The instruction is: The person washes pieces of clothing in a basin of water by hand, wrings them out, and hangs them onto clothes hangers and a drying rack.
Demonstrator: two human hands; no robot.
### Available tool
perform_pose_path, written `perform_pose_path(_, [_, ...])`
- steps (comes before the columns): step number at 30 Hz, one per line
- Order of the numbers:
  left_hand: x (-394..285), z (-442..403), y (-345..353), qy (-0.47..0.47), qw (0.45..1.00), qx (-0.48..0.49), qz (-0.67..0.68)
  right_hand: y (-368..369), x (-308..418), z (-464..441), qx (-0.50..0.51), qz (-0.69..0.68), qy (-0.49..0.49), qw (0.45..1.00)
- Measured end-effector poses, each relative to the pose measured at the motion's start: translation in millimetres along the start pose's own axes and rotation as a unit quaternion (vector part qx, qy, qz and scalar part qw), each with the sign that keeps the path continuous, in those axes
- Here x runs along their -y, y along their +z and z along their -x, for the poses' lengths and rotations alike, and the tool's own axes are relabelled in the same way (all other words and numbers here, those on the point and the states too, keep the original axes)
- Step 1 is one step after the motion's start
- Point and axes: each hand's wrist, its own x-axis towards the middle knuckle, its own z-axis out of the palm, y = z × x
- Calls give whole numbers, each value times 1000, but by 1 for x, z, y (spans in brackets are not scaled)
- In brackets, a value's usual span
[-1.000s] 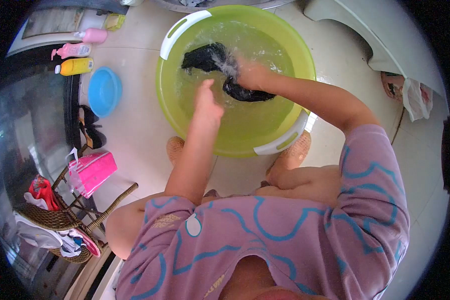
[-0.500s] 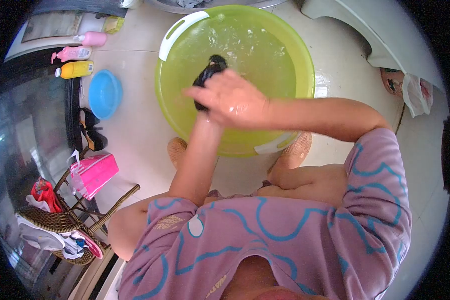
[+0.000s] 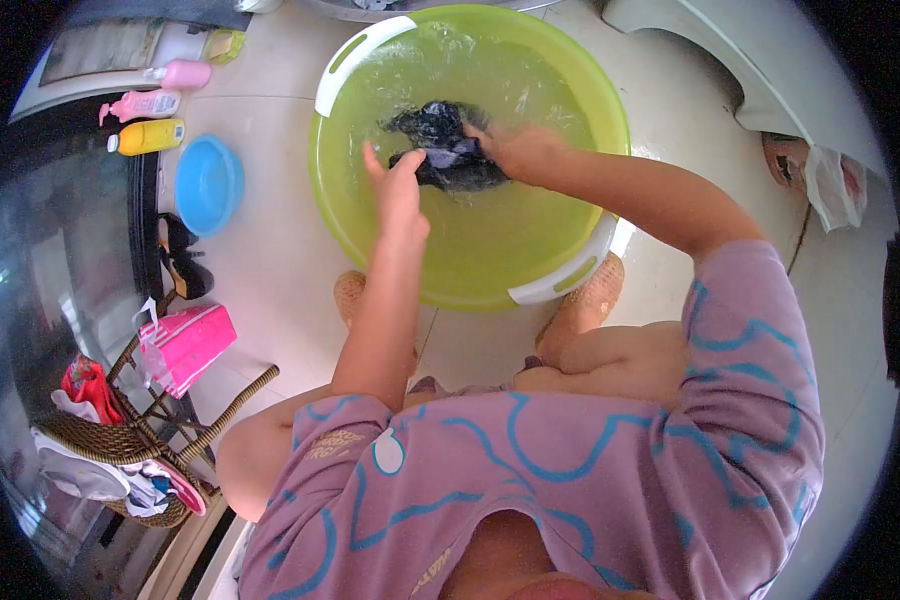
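Note:
A black wet cloth (image 3: 445, 125) lies spread in the water of the round green basin (image 3: 618, 150); I cannot tell what garment it is. My left hand (image 3: 398, 185) is at the cloth's left edge, index finger stretched up and thumb apart from it, with the thumb tip touching the fabric. On the other side my right hand (image 3: 525, 153), slightly blurred, holds the cloth's right edge, its fingertips over the dark fabric. Parts of the cloth are under water.
A blue bowl (image 3: 210, 185), black shoes (image 3: 185, 258) and several bottles, including a yellow bottle (image 3: 150, 137), stand at left. Nearer are a pink bag (image 3: 190, 345) and a wicker chair (image 3: 100, 437) bearing clothes. A metal basin (image 3: 320, 8) edges in at the top.
My hands, which were pressed together around the bunched black cloth above the basin, have moved apart. The cloth is now lower and spread out in the water.

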Motion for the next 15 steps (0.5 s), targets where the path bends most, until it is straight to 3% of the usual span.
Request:
perform_pose_path(2, [-8, 11, 11, 6, 997, -35, -75, -14, 2, -13, 0, -176, 63, 982])
perform_pose_path(4, [-17, 13, 14, -122, 985, 104, 57, -67, 23, -12, 31, -329, 141, 933])
perform_pose_path(6, [-19, 13, 17, -247, 921, 235, 190, -70, 40, -8, -50, -523, 177, 832])
perform_pose_path(7, [-17, 13, 18, -234, 909, 255, 232, -71, 48, -4, -90, -611, 193, 763])
perform_pose_path(9, [-8, 10, 17, -206, 879, 297, 312, -89, 78, 23, -206, -581, 69, 785])
perform_pose_path(11, [-4, 8, 14, -161, 855, 347, 350, -108, 103, 48, -209, -543, -10, 814])
perform_pose_path(13, [-9, 13, 9, -128, 839, 377, 369, -129, 114, 67, -118, -483, -62, 865])
perform_pose_path(15, [-9, 13, 9, -112, 838, 382, 374, -117, 113, 61, -170, -409, -114, 889])
